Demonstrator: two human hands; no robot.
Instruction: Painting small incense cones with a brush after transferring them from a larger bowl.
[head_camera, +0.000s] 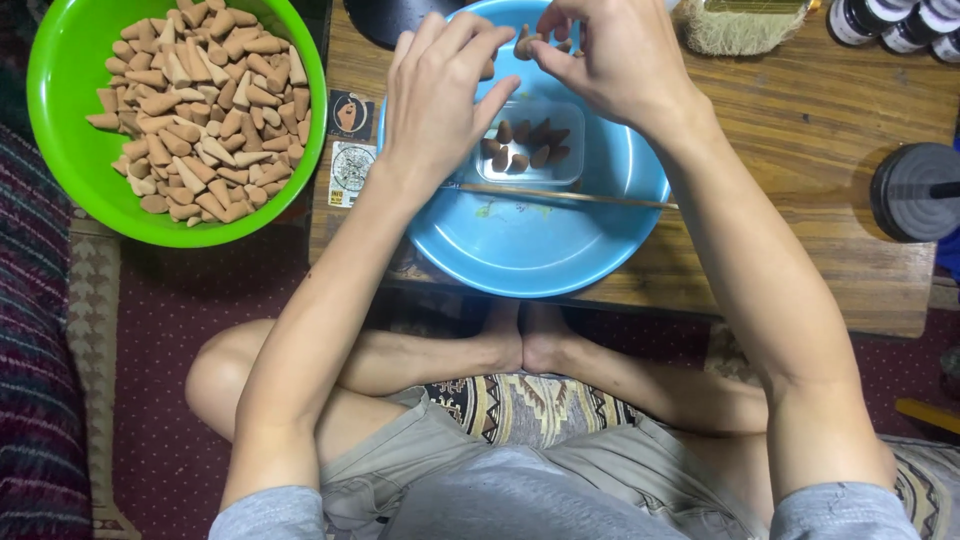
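Two hands at work over a blue bowl of brown cones.

The right hand (610, 60) pinches a small brown cone (525, 42) between its fingertips above the blue bowl (530, 250); the left hand (435, 95) hovers beside it, fingers loosely curled, whether holding anything I cannot tell. Beneath them a clear plastic tray (530, 145) with darker cones sits in the bowl, a thin stick (570, 196) lying across. The bowl rests on the wooden counter (800, 150); a green bowl (60, 120) heaped with tan cones stands to the left.

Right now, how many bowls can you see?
2: a green bowl full of tan cones at upper left, and a blue bowl on the wooden table, under both hands. None looks hidden.
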